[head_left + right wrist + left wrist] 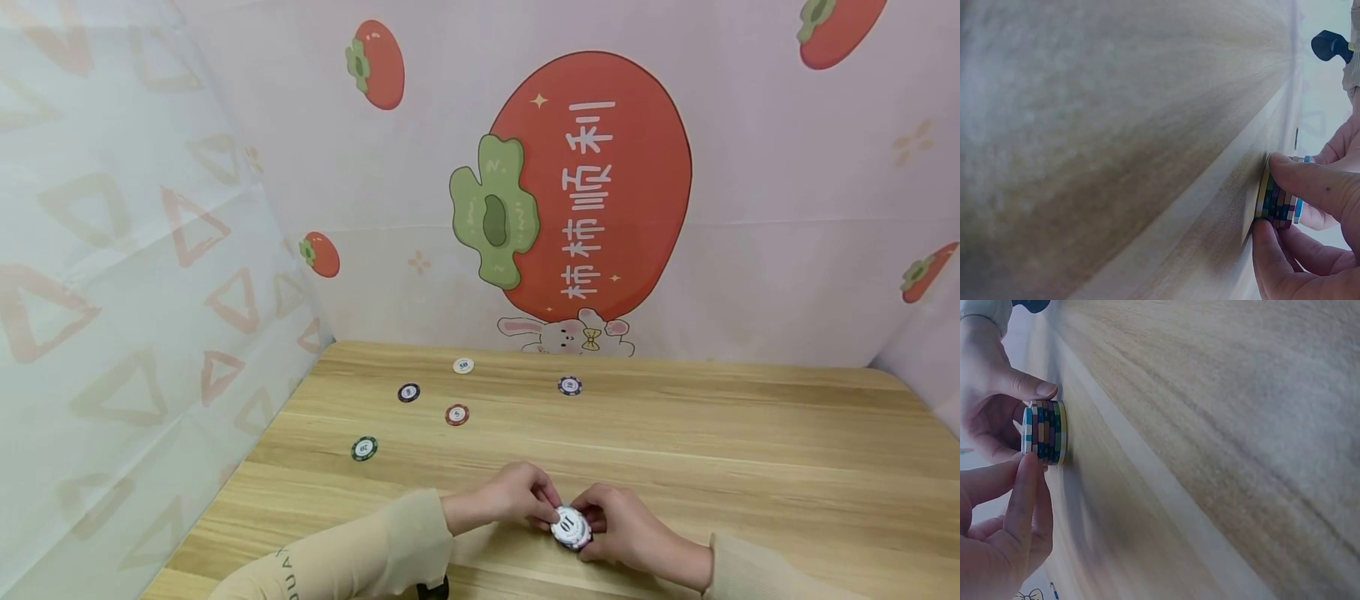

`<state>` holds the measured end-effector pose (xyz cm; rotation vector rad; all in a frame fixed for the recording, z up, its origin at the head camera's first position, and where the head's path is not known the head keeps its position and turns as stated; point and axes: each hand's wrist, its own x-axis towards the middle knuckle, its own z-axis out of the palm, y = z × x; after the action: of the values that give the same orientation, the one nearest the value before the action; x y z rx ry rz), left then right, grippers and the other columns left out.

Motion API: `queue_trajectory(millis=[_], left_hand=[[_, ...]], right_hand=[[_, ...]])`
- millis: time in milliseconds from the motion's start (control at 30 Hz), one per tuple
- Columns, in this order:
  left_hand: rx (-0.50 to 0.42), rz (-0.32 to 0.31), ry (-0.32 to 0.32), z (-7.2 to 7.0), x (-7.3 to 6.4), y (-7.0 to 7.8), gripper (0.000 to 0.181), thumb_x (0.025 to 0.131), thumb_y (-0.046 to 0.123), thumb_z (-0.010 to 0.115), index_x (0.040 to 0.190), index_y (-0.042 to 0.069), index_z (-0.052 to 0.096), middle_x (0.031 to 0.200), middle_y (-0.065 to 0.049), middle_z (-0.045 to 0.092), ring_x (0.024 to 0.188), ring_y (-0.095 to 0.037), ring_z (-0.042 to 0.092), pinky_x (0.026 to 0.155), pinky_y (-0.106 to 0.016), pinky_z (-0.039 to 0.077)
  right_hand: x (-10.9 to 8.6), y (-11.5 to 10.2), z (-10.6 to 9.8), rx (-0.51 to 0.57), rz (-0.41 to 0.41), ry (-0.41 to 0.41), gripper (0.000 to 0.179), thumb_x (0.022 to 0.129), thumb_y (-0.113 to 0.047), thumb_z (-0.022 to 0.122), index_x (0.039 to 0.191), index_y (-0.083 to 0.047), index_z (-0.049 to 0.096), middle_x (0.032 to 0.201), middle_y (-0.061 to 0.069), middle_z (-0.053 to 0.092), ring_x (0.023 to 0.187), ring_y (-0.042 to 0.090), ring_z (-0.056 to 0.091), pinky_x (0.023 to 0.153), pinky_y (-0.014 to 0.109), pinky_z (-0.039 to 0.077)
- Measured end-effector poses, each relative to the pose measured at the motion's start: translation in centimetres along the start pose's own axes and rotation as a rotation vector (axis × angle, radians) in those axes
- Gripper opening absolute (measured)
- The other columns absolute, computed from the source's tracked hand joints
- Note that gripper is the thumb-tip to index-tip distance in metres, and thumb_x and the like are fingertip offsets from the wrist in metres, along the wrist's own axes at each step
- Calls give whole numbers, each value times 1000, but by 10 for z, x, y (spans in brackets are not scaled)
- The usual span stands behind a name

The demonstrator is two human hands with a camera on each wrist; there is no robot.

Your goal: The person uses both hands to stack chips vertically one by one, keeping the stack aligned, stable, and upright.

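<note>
A short stack of poker chips (1046, 432) with many-coloured edges stands on the wooden table (720, 467), near its front. My right hand (628, 527) grips the stack from the right, thumb on one side and fingers on the other. On top is a white-faced chip (570, 523) marked 10, its blue-and-white edge (1298, 211) set slightly off from the pile in the right wrist view. My left hand (510, 496) pinches this top chip at its left side between thumb and fingers.
Several single chips lie flat farther back: a green one (364, 448), a red one (457, 414), a black one (408, 392), a white one (463, 365) and a dark blue one (570, 385). A printed cloth (420, 292) hangs behind the table.
</note>
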<state>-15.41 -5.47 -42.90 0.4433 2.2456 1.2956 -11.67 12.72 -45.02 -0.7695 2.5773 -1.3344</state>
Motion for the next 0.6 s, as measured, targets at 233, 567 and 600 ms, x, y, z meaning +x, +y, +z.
queue_trajectory(millis=[233, 567, 600], left_hand=[[11, 21, 10, 4, 0, 1, 9, 71, -11, 69, 72, -5, 63, 62, -9, 62, 53, -13, 57, 51, -24, 52], [31, 29, 14, 6, 0, 2, 10, 70, -11, 70, 72, -4, 62, 62, -7, 61, 53, -13, 58, 52, -24, 52], [33, 29, 15, 6, 0, 2, 10, 70, -11, 70, 72, -4, 62, 62, -6, 61, 53, -13, 58, 52, -25, 52]], right_hand=[[0, 0, 0, 9, -9, 2, 40, 58, -1, 81, 92, 2, 61, 90, 6, 58, 78, 6, 59, 65, 19, 51], [0, 0, -1, -3, 2, -7, 41, 58, -2, 82, 92, 1, 61, 90, 6, 59, 78, 6, 59, 65, 18, 50], [0, 0, -1, -5, 2, -8, 41, 58, -2, 82, 92, 1, 61, 90, 6, 59, 78, 6, 59, 65, 18, 50]])
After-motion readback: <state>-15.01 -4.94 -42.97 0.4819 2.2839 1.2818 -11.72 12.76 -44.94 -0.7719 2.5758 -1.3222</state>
